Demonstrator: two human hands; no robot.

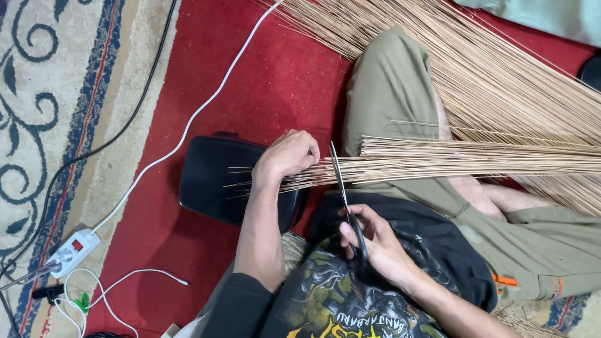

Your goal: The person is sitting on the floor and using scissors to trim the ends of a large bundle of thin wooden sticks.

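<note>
Head view looks down at a person sitting on a red carpet (275,81), trimming thin sticks. Left hand (289,156) has its grip clamped around a bundle of sticks (438,164) near its ends, holding the bundle level across the lap, over a bent knee and just above a black cushion (213,181). Right hand (375,244) has its fingers closed through the handles of black scissors (343,188), whose blades point up and away and meet the bundle just beside the left hand. Short uneven tips stick out past the left hand, over the cushion, so the ends look not yet cut off; I judge the trimming of this bundle to be under way rather than finished. Behind the knee lies a large fan of loose sticks (501,69), well spread over the carpet, which looks like stock left to handle. Off to the side, a white power strip (74,251) with cables rests on a patterned rug (56,94).
</note>
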